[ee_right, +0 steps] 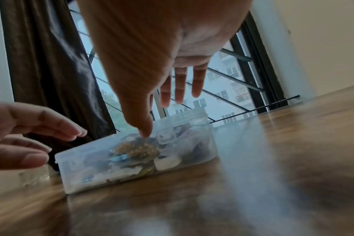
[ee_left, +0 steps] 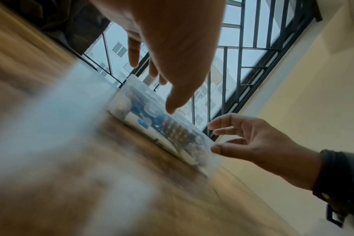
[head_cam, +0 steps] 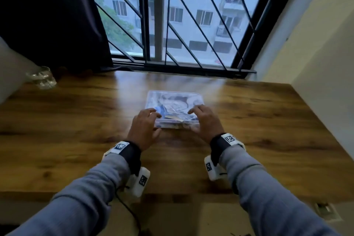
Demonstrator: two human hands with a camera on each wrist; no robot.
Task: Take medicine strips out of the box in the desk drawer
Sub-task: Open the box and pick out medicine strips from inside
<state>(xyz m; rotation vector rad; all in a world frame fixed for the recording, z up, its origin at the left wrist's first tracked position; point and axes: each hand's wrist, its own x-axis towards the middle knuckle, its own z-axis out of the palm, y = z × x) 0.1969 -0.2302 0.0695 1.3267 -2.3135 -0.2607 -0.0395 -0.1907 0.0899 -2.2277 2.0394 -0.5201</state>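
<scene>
A clear plastic box (head_cam: pixel 173 101) with its lid on lies flat on the wooden desk (head_cam: pixel 268 130), at the centre. Medicine strips (ee_right: pixel 137 150) and other small packs show through its walls, among them a gold blister strip (ee_left: pixel 175 131). My left hand (head_cam: pixel 147 124) is at the box's near left corner, fingers spread and loosely bent over the lid edge. My right hand (head_cam: pixel 203 120) mirrors it at the near right corner. In the right wrist view my right thumb (ee_right: pixel 144 132) points down at the lid, and the left hand (ee_right: pixel 20 135) hovers just off the corner. Neither hand grips anything.
A drinking glass (head_cam: pixel 41 77) stands at the desk's back left by a dark curtain (head_cam: pixel 47 15). A barred window (head_cam: pixel 172 25) runs along the far edge, and a pale wall (head_cam: pixel 316 53) bounds the right side. The desk's front edge lies under my forearms.
</scene>
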